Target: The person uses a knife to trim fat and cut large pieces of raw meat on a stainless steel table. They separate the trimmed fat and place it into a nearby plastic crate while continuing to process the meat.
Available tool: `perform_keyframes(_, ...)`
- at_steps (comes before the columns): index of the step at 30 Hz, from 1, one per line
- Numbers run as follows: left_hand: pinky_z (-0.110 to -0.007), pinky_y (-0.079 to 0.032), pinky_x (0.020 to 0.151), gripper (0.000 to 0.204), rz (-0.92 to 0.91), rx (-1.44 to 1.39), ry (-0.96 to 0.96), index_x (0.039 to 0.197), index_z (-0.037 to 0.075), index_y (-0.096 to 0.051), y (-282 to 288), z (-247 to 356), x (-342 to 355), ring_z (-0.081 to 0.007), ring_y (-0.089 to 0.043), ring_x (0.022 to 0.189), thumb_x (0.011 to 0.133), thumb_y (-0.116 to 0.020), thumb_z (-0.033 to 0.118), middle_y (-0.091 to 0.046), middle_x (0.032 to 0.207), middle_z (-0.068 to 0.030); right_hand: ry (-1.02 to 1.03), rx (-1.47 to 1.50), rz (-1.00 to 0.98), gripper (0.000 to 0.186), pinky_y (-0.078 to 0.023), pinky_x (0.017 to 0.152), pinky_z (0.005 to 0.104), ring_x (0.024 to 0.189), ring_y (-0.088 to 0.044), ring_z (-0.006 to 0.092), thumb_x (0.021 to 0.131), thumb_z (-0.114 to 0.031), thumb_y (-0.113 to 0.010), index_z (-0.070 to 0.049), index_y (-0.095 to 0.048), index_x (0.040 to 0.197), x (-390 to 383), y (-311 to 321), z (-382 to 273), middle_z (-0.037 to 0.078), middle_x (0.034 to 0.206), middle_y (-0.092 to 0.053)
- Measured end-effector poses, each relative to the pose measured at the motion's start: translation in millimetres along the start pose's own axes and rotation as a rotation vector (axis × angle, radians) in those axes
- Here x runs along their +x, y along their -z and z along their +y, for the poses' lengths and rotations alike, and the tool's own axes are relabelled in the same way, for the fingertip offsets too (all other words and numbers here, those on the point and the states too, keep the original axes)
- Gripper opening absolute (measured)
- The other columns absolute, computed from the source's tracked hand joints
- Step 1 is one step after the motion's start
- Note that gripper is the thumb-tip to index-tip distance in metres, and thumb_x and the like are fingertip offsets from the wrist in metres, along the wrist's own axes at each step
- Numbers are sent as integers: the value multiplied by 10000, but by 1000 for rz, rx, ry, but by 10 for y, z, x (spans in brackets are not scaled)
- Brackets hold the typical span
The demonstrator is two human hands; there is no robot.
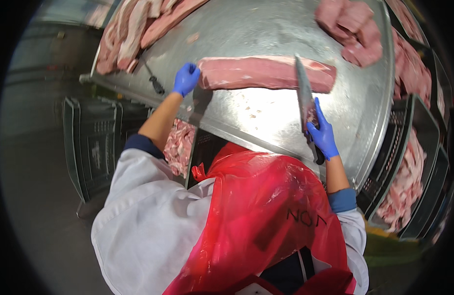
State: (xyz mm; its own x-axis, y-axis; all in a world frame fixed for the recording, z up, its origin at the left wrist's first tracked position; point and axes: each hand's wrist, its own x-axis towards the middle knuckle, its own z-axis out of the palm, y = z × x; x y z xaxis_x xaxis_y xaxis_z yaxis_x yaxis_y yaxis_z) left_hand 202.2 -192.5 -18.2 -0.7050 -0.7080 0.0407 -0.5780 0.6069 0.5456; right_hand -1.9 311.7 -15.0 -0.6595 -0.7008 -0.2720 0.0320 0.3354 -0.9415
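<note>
A long pork loin (256,73) lies crosswise on the metal table (266,34), pink with pale fat along its far edge. At its left end is my left hand (187,78), blue-gloved, with curled fingers; what they hold, if anything, is hidden. My right hand (324,137), gloved too, is closed on a large knife (303,88) near its black handle, one finger stretched along the blade. The blade points away from me and lies over the right part of the loin, its tip near the far edge. A dark reddish smear or scrap shows on the blade beside my fingers.
A thin tool with a black handle (157,86) lies at the table's left edge. Meat strips (131,34) are piled far left, meat pieces (352,29) far right. Dark crates (91,147) stand left, more crates (396,162) right; several contain meat trimmings.
</note>
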Motion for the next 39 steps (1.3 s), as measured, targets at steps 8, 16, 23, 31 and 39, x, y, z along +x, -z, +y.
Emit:
perform_keyframes(8,-333,-515,655,196,79,-340,257,949,19,-637,-179,-116,-1408,-148,-608,666,892,-707,192,-656,740,-88,650,-783,-514,775,-514,708,471,699,-643,389,877,-140,-591,-382,-314,1559,1718,-1389,-1122,204,847,-681)
perform_keyframes(16,-224,-426,651,75,141,-596,381,937,43,-588,149,-534,-2125,-51,-504,742,969,-638,89,-552,809,30,620,-1230,-760,794,-528,716,449,721,-651,384,869,-101,-529,-480,-314,1533,2172,-1477,-1493,207,897,-679)
perform_keyframes(23,-208,-438,669,47,151,-832,491,1007,35,-609,-28,-854,-2233,-50,-508,727,976,-622,69,-571,834,26,617,-1270,-821,751,-533,729,461,753,-662,393,895,-137,-541,-478,-323,1527,2271,-1799,-1641,224,923,-680)
perform_keyframes(31,-190,-418,599,45,209,-932,401,997,52,-614,3,-486,-1984,-16,-459,671,956,-631,61,-550,780,62,457,-1206,-892,769,-499,716,454,697,-609,402,880,-108,-583,-440,-346,1532,2213,-1287,-1604,235,838,-634)
perform_keyframes(39,-214,-444,611,59,118,-913,356,975,40,-611,-140,-244,-1915,-39,-500,669,940,-645,74,-570,761,32,581,-969,-653,845,-529,740,475,767,-665,415,865,-74,-596,-354,-251,1583,1411,-794,-615,200,910,-694)
